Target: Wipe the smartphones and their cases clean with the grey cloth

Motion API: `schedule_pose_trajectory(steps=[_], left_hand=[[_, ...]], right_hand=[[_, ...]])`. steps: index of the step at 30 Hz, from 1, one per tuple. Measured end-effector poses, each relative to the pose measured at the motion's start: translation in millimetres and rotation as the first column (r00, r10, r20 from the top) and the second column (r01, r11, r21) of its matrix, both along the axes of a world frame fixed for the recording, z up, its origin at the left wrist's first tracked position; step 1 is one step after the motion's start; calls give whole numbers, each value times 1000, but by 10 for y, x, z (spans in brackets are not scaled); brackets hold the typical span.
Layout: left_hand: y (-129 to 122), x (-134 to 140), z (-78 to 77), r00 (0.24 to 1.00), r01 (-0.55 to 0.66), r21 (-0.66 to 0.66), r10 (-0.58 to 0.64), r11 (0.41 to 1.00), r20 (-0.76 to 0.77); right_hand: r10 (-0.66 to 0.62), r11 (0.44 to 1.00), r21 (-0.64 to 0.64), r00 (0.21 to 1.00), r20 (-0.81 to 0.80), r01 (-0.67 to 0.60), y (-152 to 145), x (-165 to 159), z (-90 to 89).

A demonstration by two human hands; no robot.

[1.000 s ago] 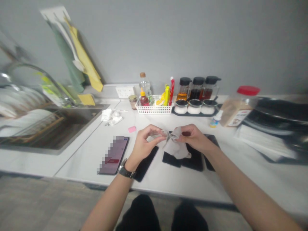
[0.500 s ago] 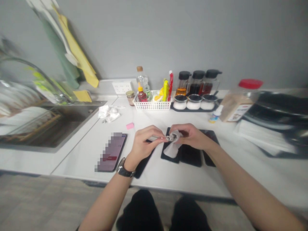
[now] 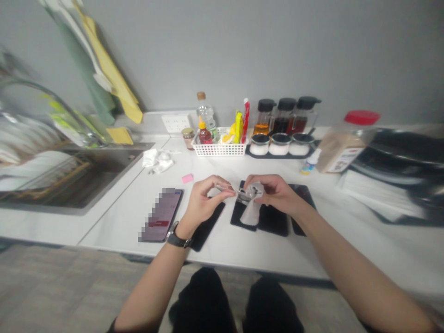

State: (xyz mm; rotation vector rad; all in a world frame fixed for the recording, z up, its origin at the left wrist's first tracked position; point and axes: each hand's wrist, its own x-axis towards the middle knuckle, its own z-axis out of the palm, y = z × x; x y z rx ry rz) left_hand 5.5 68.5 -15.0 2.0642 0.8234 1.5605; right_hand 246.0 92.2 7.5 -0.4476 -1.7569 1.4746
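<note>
Above the counter, my left hand (image 3: 204, 200) pinches what looks like a pair of thin-rimmed glasses (image 3: 243, 195), with a shiny, see-through part between my two hands. My right hand (image 3: 274, 193) is closed on a crumpled white tissue (image 3: 252, 212), pressed round the other side of the glasses. The tissue's loose end hangs down. Fine detail is blurred. Beneath my hands lie a dark phone (image 3: 207, 229) by my left wrist and several dark flat devices, one a black slab (image 3: 274, 220) under my right hand. A lit phone (image 3: 162, 215) lies further left.
A pink block (image 3: 187, 178) and crumpled tissues (image 3: 157, 160) lie at the back left, beside the sink (image 3: 114, 187). Along the wall stand a white basket (image 3: 220, 150), seasoning jars (image 3: 279, 145), a small spray bottle (image 3: 311, 162) and a red-lidded jar (image 3: 342, 150).
My hands have shifted slightly, and the glasses have turned, so more of the clear part shows by my left fingers. The tissue stays in my right hand. The view has tilted slightly.
</note>
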Motion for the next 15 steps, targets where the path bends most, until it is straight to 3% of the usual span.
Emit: schedule_pose_trajectory(steps=[4,7,11,15], left_hand=[[-30,-47,29,990,-58,263,89,963,-107],[-46,-83,47,964,-63,385,156,921,-216],[-49,-100,45,883,-69,491,282,868,-375],[-7,-103,42,885,-136,441,309,887,-349]], right_hand=[[-5,999,49,1000,14,5,14,25,12],[-71,989,132,996,50,63,-3,13,36],[-239,941,275,963,122,198,-35,-28,57],[-284,944,200,954,97,261,-16,-23,30]])
